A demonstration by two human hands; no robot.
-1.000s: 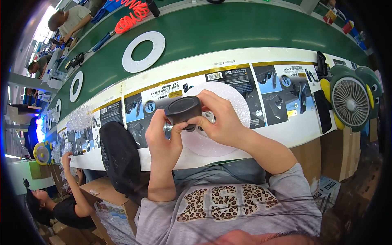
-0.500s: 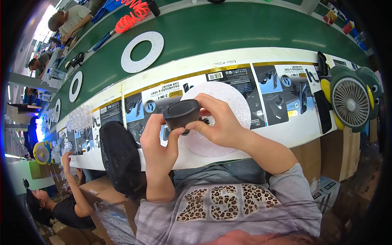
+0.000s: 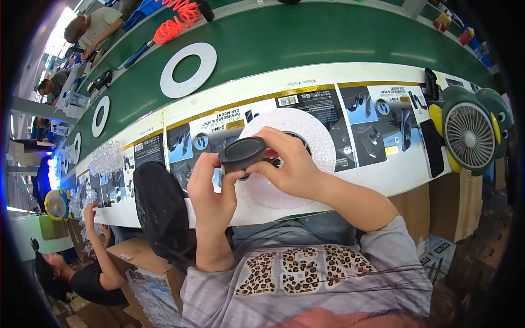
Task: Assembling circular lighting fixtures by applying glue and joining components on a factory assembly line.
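Between both hands, above the table edge, I hold a black phone-mount part with an oval, rimmed top face. My left hand is closed on its left side, thumb underneath. My right hand pinches its right side with fingers on top and thumb below. The part's underside is mostly hidden by my fingers. Below my right hand lies a speckled white disc, its opening partly covered by that hand. Flat printed packaging sheets lie under and around the disc.
A black mesh item lies left of my hands. A green fan and a black flat piece sit at right. White rings lie on the green belt beyond, under a red coiled hose. A co-worker sits at left.
The black part has tilted in my fingers, so more of its oval face shows. My right hand has shifted slightly left. The white rings on the green belt have moved a little left.
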